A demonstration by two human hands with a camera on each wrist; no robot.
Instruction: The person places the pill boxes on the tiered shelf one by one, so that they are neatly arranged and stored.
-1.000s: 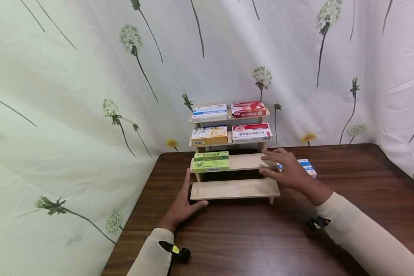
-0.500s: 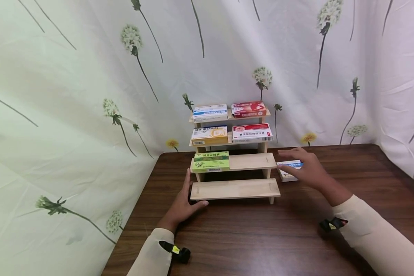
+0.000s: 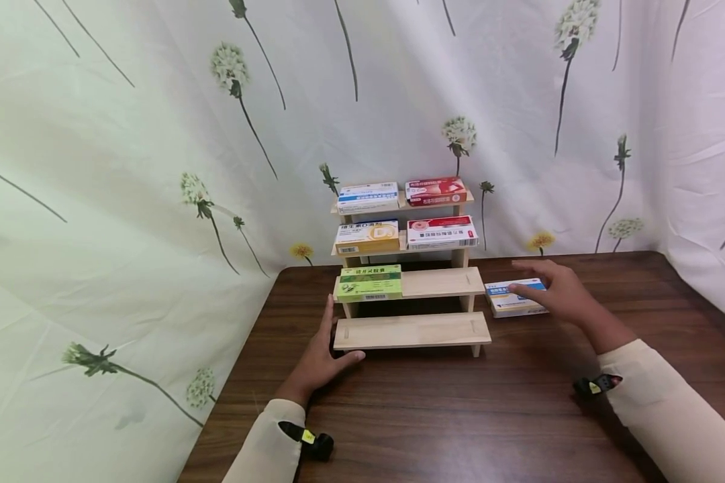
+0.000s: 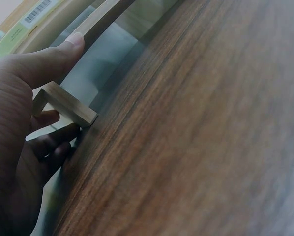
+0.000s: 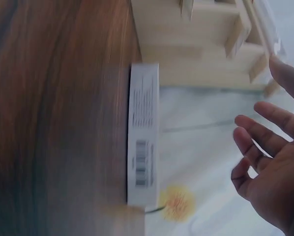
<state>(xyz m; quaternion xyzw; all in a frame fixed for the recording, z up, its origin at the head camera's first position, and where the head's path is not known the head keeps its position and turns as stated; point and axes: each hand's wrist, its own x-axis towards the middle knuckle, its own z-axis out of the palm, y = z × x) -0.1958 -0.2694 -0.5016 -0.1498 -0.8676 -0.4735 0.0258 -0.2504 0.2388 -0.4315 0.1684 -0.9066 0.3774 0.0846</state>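
A tiered wooden display stand [image 3: 412, 331] stands on the table. My left hand [image 3: 315, 362] holds its lower left corner, thumb on the bottom shelf's front edge and fingers along the end; the left wrist view shows the fingers bent there. A green medicine box [image 3: 370, 283] lies on the left of the second-lowest shelf. Right of the stand, a blue-and-white medicine box [image 3: 512, 302] lies flat on the table. My right hand [image 3: 558, 295] hovers over its right end, fingers spread and holding nothing. In the right wrist view the hand [image 5: 279, 152] is apart from the box.
On the upper shelves lie a yellow-and-white box [image 3: 367, 236], a red-and-white box [image 3: 441, 233], another blue-and-white box [image 3: 368, 197] and a red box [image 3: 435, 191]. A flower-print curtain [image 3: 399, 100] hangs behind the dark wooden table [image 3: 435, 416].
My right hand has moved right, from the right end of the second-lowest shelf to over the blue-and-white box on the table. My left hand has stayed at the stand's corner.
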